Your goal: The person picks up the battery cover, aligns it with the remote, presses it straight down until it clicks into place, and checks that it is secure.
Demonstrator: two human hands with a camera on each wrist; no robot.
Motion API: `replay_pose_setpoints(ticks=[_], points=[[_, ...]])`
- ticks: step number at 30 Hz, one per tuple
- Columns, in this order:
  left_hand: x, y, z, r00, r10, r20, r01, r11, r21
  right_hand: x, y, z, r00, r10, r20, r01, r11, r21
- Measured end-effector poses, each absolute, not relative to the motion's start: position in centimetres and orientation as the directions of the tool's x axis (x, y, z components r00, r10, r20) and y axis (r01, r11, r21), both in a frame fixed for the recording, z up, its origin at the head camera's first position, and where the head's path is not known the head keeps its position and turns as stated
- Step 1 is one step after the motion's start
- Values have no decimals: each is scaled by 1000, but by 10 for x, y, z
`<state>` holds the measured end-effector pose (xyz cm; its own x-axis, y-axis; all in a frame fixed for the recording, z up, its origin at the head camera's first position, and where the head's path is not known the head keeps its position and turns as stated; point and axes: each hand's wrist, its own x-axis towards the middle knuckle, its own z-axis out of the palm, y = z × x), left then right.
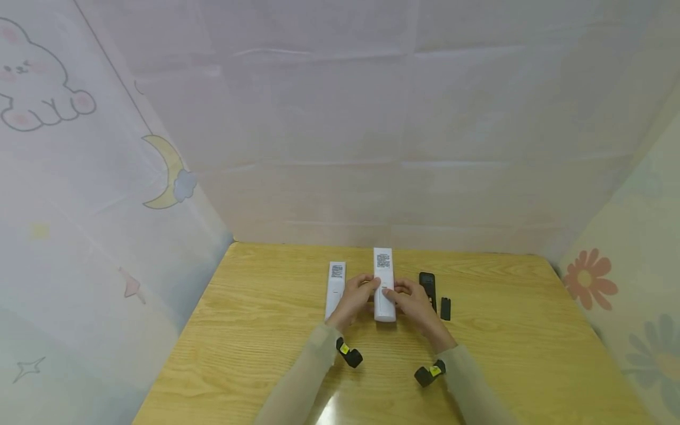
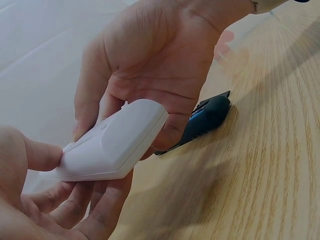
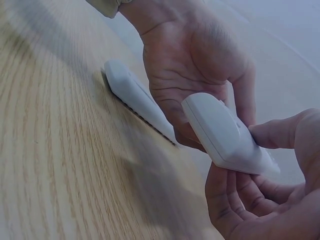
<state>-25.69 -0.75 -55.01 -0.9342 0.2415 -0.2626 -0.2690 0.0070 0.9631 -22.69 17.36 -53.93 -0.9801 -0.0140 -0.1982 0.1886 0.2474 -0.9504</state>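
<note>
A white remote control point(image 1: 383, 265) is held above the table between both hands, its back with a printed label facing up. My left hand point(image 1: 355, 298) grips its left side, thumb on the back and fingers curled underneath. From the right side my right hand point(image 1: 419, 307) grips it too, its thumb pressing on the back panel. In the left wrist view the blunt near end of the white remote point(image 2: 132, 135) shows between the hands, raised off the wood. The right wrist view shows the same remote point(image 3: 225, 132) tilted, fingers beneath it. Its front face is hidden.
A second white remote point(image 1: 335, 286) lies label up beside my left hand. Right of my right hand lie a black remote point(image 1: 427, 284), partly hidden by that hand, and a small black cover piece point(image 1: 445, 309). Fabric-like walls stand around the wooden table point(image 1: 255, 330).
</note>
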Motion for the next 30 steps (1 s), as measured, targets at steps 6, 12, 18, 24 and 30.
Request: replay_pose_setpoints(ticks=[6,12,18,24,30], points=[[-257,-7,-551,-934,242,-262,-268,8,963,-228,174,-540,-980,-15,-196,185,270,-945],[-256,-8,-552,-933,242,-265,-269,18,963,-227,174,-541,-980,-16,-196,185,270,-945],[-256,-11,-554,-935,260,-240,-230,69,971,-227,173,-544,-982,-29,-186,172,263,-949],[-256,-11,-557,-943,250,-221,-201,103,974,-228,172,-544,-980,-22,-196,180,298,-937],[-256,-9,-560,-954,232,-189,-163,125,979,-227,171,-546,-982,-38,-186,166,306,-938]])
